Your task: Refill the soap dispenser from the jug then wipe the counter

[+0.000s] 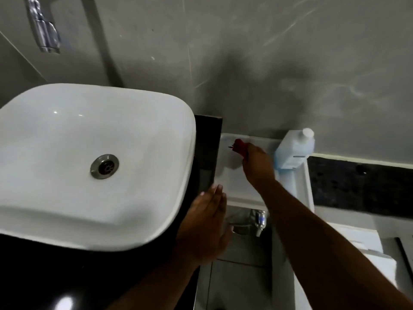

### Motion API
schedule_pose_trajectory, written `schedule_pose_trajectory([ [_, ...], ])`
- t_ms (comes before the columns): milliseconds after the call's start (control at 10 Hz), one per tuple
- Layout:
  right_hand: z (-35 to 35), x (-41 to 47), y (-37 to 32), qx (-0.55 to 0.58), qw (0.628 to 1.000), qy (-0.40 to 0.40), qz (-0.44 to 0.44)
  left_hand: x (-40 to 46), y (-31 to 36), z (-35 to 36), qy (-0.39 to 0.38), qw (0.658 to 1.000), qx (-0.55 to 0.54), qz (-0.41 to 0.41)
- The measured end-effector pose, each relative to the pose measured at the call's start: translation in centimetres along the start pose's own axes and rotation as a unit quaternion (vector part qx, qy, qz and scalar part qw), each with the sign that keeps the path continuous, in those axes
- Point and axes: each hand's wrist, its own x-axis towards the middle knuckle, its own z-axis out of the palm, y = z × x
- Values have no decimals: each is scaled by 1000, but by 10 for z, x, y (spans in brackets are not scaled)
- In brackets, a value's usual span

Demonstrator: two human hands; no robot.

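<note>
Finding one — risk. The right hand (257, 163) reaches out over a white ledge (243, 182), its fingers closed round a small red object (240, 147); blur prevents saying whether this is a cloth, a cap or something else, and whether it touches the ledge. The jug (295, 151), a pale bluish bottle with a white cap (308, 132), stands just beside that hand at its three o'clock; in my judgement a sweep of the wrist or forearm to the right could knock it, and a fall from the ledge edge toward the floor below is the likely result. The cap appears to be on, so a spill would probably be limited; this cannot be confirmed. No soap dispenser is identifiable in view, so the refill stage cannot be assessed.

Finding two — second hand. The left hand (207, 222) is released, fingers straight and together, holding nothing; it lies at the right-hand edge of the black counter (33, 276), at four o'clock from the white basin (55, 209). Whether it rests on the edge or hovers cannot be told. A chrome tap (259, 219) sits near it at three o'clock, below the ledge; a careless move there could strike it.

Finding three — orientation. The jug stands upright; its long axis appears to lean toward one o'clock in the frame, cap end farthest from the viewer, base at seven o'clock against the ledge rim.
</note>
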Motion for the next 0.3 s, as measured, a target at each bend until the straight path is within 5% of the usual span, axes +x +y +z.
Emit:
schedule_pose_trajectory([
  [200,75,14,24,-181,969,-164,-41,3,-1,7,75,997,-23,10],
  [300,33,3,14,-79,982,-167,-44,0,-3,4,59,998,-3,-3],
])
